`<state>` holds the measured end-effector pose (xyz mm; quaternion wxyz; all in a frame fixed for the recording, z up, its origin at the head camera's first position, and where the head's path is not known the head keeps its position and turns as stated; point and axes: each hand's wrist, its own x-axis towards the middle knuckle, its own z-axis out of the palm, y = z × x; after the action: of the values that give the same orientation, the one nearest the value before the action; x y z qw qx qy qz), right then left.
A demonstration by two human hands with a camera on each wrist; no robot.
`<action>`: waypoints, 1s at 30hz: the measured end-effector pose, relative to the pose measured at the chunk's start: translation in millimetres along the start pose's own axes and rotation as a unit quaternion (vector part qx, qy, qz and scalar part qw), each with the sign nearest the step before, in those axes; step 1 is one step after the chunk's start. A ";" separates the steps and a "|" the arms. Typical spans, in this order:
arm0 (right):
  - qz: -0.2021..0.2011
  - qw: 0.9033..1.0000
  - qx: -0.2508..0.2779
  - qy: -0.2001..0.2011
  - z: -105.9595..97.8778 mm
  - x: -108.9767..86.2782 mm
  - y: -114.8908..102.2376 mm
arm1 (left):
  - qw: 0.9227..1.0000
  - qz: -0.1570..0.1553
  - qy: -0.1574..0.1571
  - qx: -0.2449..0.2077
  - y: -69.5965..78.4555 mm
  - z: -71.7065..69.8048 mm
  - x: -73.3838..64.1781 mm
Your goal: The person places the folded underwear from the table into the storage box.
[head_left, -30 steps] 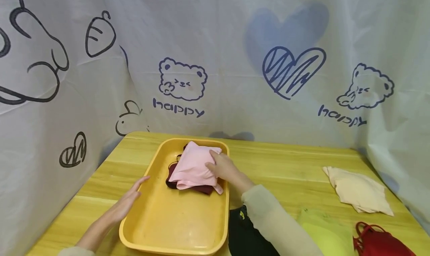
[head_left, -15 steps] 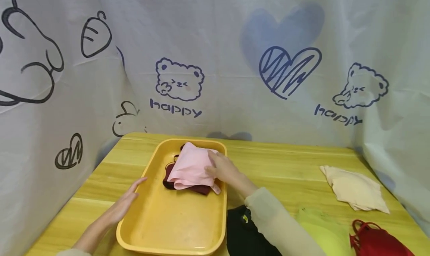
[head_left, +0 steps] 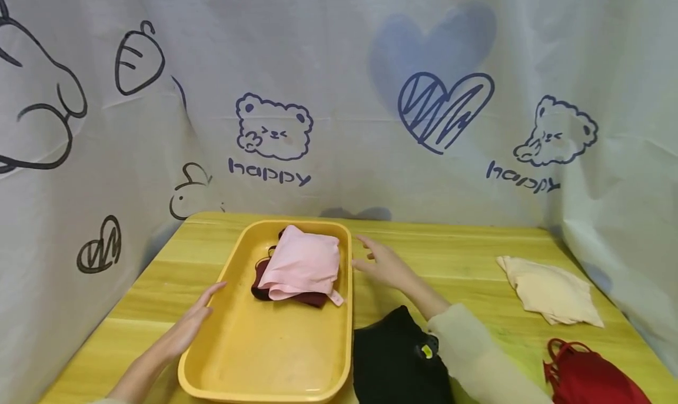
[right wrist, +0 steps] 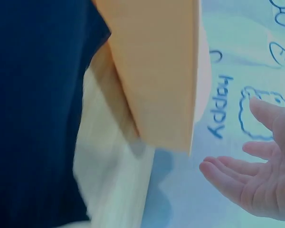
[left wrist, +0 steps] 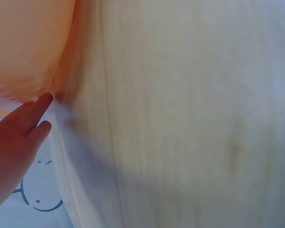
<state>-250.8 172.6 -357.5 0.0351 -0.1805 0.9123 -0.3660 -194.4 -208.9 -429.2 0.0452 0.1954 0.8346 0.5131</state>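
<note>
A yellow plastic tray [head_left: 265,357] stands on the wooden table. At its far end a folded pink cloth [head_left: 304,262] lies on a dark maroon cloth item [head_left: 309,300] with thin cords. My left hand [head_left: 185,327] rests its straight fingers against the tray's left side; in the left wrist view the fingertips [left wrist: 46,99] are right at the tray wall. My right hand [head_left: 386,265] is just outside the tray's right rim, fingers spread and holding nothing. In the right wrist view the same hand [right wrist: 261,175] shows its palm beside the tray's outer wall [right wrist: 156,71].
A black cloth item [head_left: 397,357] with a small yellow-green mark lies against the tray's right side. Farther right are a folded cream cloth [head_left: 551,289] and a red drawstring pouch [head_left: 593,371]. A yellow-green item is mostly behind the right sleeve. A white printed curtain [head_left: 339,98] hangs around the table.
My right hand has let go of the pink cloth and moved right, out over the tray's rim. The pink cloth stays in the tray. My left hand keeps its place at the tray's side.
</note>
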 end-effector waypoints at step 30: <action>0.188 0.979 -0.064 -0.048 -180.2 -86.0 130.9 | 1.000 0.010 -0.007 -0.002 1.1 8.6 11.0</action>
<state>-245.7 408.5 -321.0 0.1349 -0.0252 0.9486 -0.2850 -201.9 -197.1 -430.9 0.0465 0.2077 0.8311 0.5137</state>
